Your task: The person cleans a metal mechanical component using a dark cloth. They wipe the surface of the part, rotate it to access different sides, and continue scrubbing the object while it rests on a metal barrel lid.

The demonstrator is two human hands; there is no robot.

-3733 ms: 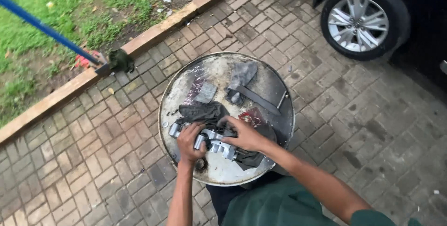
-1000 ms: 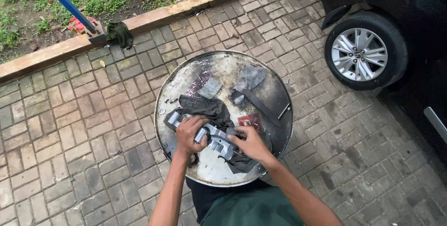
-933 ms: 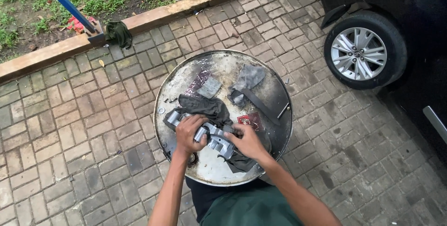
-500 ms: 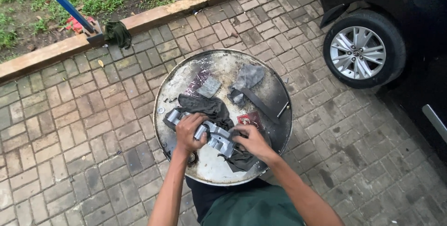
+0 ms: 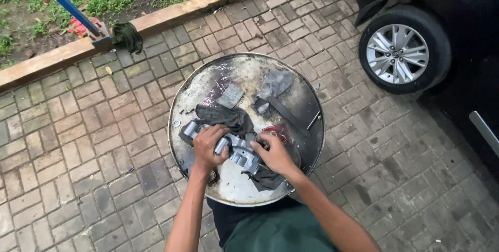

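Observation:
A grey metal car part [image 5: 236, 150] lies on a round, worn metal drum top [image 5: 235, 188]. My left hand [image 5: 208, 145] grips its left end, fingers curled over it. My right hand [image 5: 273, 153] holds its right end against a dark rag [image 5: 265, 176] under it. Another dark cloth [image 5: 223, 117] lies just beyond the part.
On the drum top lie a grey rag [image 5: 273, 83], a flat metal bar [image 5: 286, 114], a small square pad [image 5: 230, 96] and a reddish pad [image 5: 278, 130]. A dark car's wheel [image 5: 400, 52] stands at the right. A kerb [image 5: 171, 13], grass and a blue pole [image 5: 62, 2] lie beyond the brick paving.
Both hands stay on the metal part. My right hand has shifted a little closer in over the part's right end; the camera has drifted slightly.

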